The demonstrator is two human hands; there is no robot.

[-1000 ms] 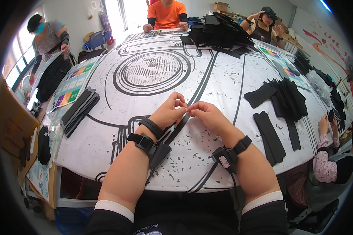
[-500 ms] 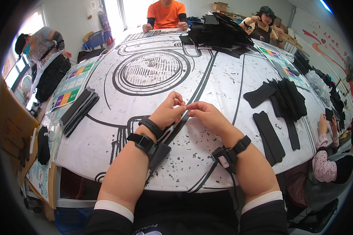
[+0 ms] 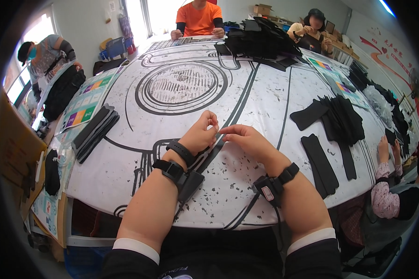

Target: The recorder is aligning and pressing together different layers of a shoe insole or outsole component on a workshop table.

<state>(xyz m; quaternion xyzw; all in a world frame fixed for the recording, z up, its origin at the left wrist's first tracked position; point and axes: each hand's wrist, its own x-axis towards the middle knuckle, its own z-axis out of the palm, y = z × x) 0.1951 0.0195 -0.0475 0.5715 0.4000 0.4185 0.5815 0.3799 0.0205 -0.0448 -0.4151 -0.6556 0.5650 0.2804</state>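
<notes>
My left hand and my right hand meet fingertip to fingertip above the middle of the table. Thumb and forefinger are pinched on the left; whatever they hold, if anything, is too small to name. On the right, thumb and fingers also come together in a pinch at the left fingertips. Off to the right lie a pair of black socks and a fanned pile of black socks. A neat stack of dark grey folded socks rests left of my hands.
A white cloth with black line drawing covers the table. A big heap of black socks stands at the far side. A person in orange sits opposite; others work left and right. A clear plastic bag lies at the right edge.
My hands stay almost in place, with fingertips shifted slightly and the right fingers a little straighter. The far-right person at the back has lowered their head; the person at left has shifted.
</notes>
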